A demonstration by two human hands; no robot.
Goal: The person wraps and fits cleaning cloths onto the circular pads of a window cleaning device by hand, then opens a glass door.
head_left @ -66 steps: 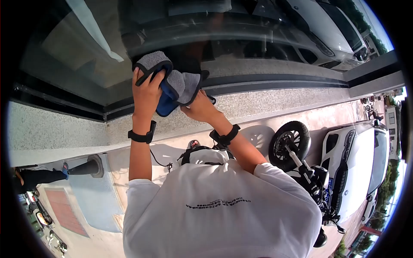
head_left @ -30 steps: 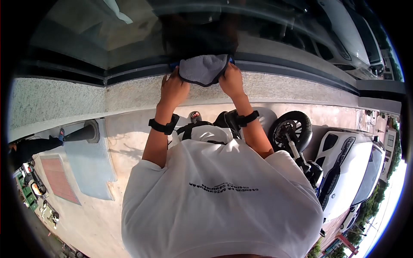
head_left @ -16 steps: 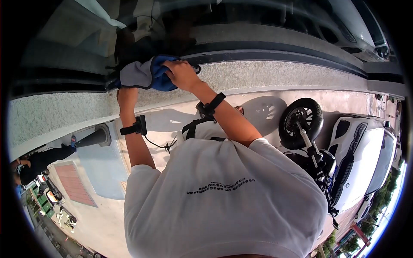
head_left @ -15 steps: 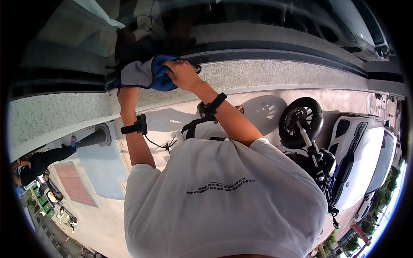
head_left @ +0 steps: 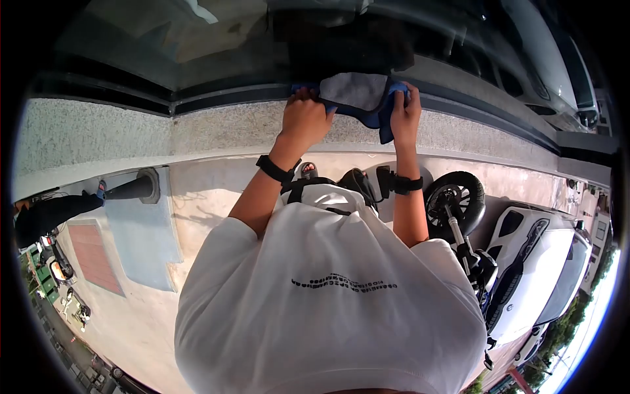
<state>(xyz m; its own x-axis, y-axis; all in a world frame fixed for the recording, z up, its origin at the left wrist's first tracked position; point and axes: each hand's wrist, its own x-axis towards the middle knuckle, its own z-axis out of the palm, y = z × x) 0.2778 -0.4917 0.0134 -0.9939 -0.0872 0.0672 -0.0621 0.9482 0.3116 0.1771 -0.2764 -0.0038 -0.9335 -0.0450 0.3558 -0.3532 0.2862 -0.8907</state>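
Observation:
A grey and blue cloth (head_left: 354, 92) lies along the dark window frame (head_left: 230, 96), with its grey face up and a dark blue corner hanging over the stone ledge. My left hand (head_left: 306, 120) grips its left end, fingers curled over the blue part. At the right end, my right hand (head_left: 405, 111) pinches a blue edge between thumb and fingers. Both wrists wear black straps. Dark glass (head_left: 230, 46) rises beyond the frame and reflects the surroundings.
Below the frame runs a rough stone ledge (head_left: 223, 128). A motorcycle wheel (head_left: 456, 203) and a white car (head_left: 545, 262) stand to the right. On the left are a cone (head_left: 147, 186) and another person's dark-clothed leg (head_left: 56, 213).
Both hands and the cloth have moved right along the window frame. The cloth is now stretched wider between my hands, which are farther apart.

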